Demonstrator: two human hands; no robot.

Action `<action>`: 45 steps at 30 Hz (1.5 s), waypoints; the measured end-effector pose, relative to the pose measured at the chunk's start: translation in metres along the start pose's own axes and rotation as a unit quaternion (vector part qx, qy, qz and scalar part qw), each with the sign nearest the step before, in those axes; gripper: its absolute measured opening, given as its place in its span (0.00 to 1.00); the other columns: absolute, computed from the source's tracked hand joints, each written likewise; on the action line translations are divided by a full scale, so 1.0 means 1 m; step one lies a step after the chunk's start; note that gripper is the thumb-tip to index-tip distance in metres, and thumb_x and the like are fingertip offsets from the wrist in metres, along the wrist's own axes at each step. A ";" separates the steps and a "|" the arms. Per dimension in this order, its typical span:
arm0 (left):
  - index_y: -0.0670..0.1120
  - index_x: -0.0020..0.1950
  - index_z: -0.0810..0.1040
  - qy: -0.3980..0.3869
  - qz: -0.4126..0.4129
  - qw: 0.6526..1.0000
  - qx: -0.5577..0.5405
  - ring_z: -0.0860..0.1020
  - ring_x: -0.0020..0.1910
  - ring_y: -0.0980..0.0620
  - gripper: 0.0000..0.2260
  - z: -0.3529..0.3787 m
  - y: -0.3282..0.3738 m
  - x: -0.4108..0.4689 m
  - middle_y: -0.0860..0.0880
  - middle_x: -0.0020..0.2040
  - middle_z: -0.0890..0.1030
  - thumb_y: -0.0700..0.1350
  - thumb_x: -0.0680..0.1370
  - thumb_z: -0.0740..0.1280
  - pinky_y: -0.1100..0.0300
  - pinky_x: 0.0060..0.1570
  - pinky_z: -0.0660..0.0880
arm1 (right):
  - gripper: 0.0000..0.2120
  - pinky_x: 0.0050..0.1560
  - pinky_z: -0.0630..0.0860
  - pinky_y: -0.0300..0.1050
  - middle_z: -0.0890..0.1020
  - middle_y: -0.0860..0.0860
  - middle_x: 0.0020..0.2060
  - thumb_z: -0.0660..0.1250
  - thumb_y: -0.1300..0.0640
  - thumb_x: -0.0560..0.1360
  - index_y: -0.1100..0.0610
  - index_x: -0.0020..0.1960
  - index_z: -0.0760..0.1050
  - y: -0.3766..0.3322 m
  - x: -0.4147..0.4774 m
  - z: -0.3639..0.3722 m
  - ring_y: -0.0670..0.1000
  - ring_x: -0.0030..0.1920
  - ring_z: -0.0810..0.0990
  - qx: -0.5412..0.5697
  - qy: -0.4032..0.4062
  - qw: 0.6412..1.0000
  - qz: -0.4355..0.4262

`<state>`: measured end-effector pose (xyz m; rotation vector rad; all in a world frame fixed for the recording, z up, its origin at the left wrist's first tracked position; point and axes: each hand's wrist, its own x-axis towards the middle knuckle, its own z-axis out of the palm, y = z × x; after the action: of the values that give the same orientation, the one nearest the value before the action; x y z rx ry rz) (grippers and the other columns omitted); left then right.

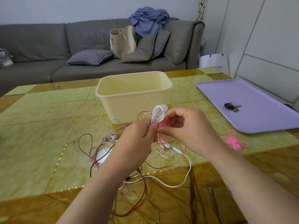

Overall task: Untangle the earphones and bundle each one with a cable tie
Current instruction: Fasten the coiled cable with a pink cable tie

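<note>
**White earphone coiled in hand, pink tie at the coil**

Left hand (pixel 137 138): fingers are curled round the lower part of a white earphone (pixel 159 113) that is folded into a coil. The loops stand up above the fist. The coil is held in the air, just in front of the cream tub (pixel 134 96).

Right hand (pixel 189 131): thumb and forefinger pinch a pink cable tie (pixel 162 125). Its thick end is pressed against the coil, just beside the left thumb. The tie's thin loop hangs below both hands. Whether the tie already goes round the coil cannot be told, because the fingers hide that spot.

Table (pixel 40 126), under the hands: a tangle of earphones (pixel 103 147) with rose-pink and dark red braided cables crossing each other. Small white earbuds lie just left of the left hand. A long white cable (pixel 178 185) curves under the right forearm. I cannot tell whether it belongs to the held coil.

Right side: a heap of spare ties (pixel 234 140), pink, lies on the table just in front of the purple tray (pixel 267 120). The tray holds a bunch of keys (pixel 232 107).

Background: a grey sofa (pixel 40 46) with checked cushions, a beige tote bag (pixel 123 41) and blue clothes (pixel 148 20).
</note>
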<state>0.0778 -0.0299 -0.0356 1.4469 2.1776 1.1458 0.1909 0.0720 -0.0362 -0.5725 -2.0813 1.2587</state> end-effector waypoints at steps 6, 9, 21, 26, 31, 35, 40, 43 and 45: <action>0.47 0.38 0.73 -0.001 -0.004 1.000 -0.009 0.71 0.26 0.65 0.14 0.003 -0.001 0.003 0.55 0.32 0.77 0.46 0.82 0.56 0.70 0.27 0.64 | 0.09 0.43 0.81 0.45 0.84 0.52 0.35 0.77 0.64 0.65 0.52 0.39 0.80 -0.001 0.000 -0.005 0.49 0.37 0.83 0.037 -0.024 0.999 0.016; 0.48 0.35 0.73 0.027 -0.048 0.991 -0.119 0.72 0.30 0.56 0.16 0.004 -0.006 0.006 0.56 0.29 0.77 0.47 0.81 0.57 0.60 0.36 0.70 | 0.05 0.45 0.82 0.45 0.84 0.55 0.37 0.72 0.67 0.69 0.58 0.41 0.79 -0.001 0.001 -0.009 0.51 0.38 0.83 0.102 0.001 0.994 0.033; 0.41 0.39 0.76 0.024 -0.058 0.972 -0.225 0.74 0.39 0.48 0.16 -0.011 -0.005 0.007 0.56 0.29 0.76 0.48 0.82 0.58 0.47 0.50 0.71 | 0.11 0.54 0.75 0.49 0.83 0.50 0.40 0.70 0.53 0.69 0.54 0.50 0.78 0.009 -0.003 0.001 0.51 0.45 0.79 0.195 -0.224 0.939 0.174; 0.39 0.43 0.78 0.041 -0.090 0.966 -0.237 0.74 0.37 0.51 0.14 -0.015 -0.010 0.010 0.56 0.28 0.75 0.44 0.82 0.57 0.44 0.58 0.72 | 0.08 0.50 0.73 0.49 0.75 0.49 0.27 0.67 0.51 0.69 0.54 0.42 0.82 0.004 -0.002 -0.003 0.50 0.35 0.77 0.234 -0.152 0.949 0.148; 0.49 0.44 0.82 -0.016 -0.108 0.971 -0.211 0.76 0.35 0.55 0.13 0.000 -0.010 0.006 0.57 0.28 0.75 0.44 0.82 0.59 0.55 0.48 0.73 | 0.09 0.39 0.72 0.44 0.74 0.48 0.27 0.63 0.51 0.76 0.47 0.47 0.83 -0.002 -0.002 -0.008 0.45 0.29 0.71 0.105 0.067 0.992 0.010; 0.46 0.36 0.78 -0.062 -0.069 0.983 -0.158 0.75 0.30 0.61 0.14 0.018 0.000 0.000 0.56 0.26 0.77 0.41 0.80 0.60 0.68 0.38 0.72 | 0.10 0.29 0.72 0.47 0.76 0.51 0.25 0.62 0.51 0.78 0.50 0.51 0.83 -0.007 -0.011 0.003 0.51 0.27 0.72 -0.097 0.029 0.990 -0.097; 0.40 0.34 0.74 -0.073 -0.083 0.977 -0.181 0.74 0.29 0.60 0.15 0.021 -0.004 0.002 0.51 0.28 0.74 0.39 0.80 0.57 0.56 0.42 0.74 | 0.13 0.41 0.76 0.47 0.82 0.44 0.34 0.59 0.50 0.79 0.44 0.59 0.79 0.006 -0.011 0.006 0.43 0.32 0.74 -0.260 -0.040 0.963 -0.049; 0.33 0.40 0.74 -0.090 -0.120 0.950 -0.274 0.72 0.37 0.53 0.15 0.022 -0.005 0.003 0.44 0.36 0.71 0.41 0.81 0.57 0.58 0.45 0.76 | 0.15 0.49 0.76 0.48 0.83 0.42 0.42 0.57 0.50 0.80 0.46 0.61 0.78 0.005 -0.012 0.005 0.42 0.43 0.80 -0.247 -0.041 0.967 -0.057; 0.30 0.46 0.75 -0.083 -0.159 0.916 -0.359 0.73 0.41 0.49 0.12 0.022 -0.004 0.004 0.42 0.40 0.72 0.38 0.80 0.59 0.52 0.52 0.77 | 0.17 0.52 0.76 0.52 0.83 0.44 0.52 0.54 0.48 0.79 0.47 0.63 0.77 0.006 -0.012 0.006 0.48 0.53 0.80 -0.250 -0.045 0.965 -0.072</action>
<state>0.0868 -0.0171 -0.0516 0.7981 1.5350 1.4191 0.1958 0.0631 -0.0468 -0.5715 -2.4826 0.6817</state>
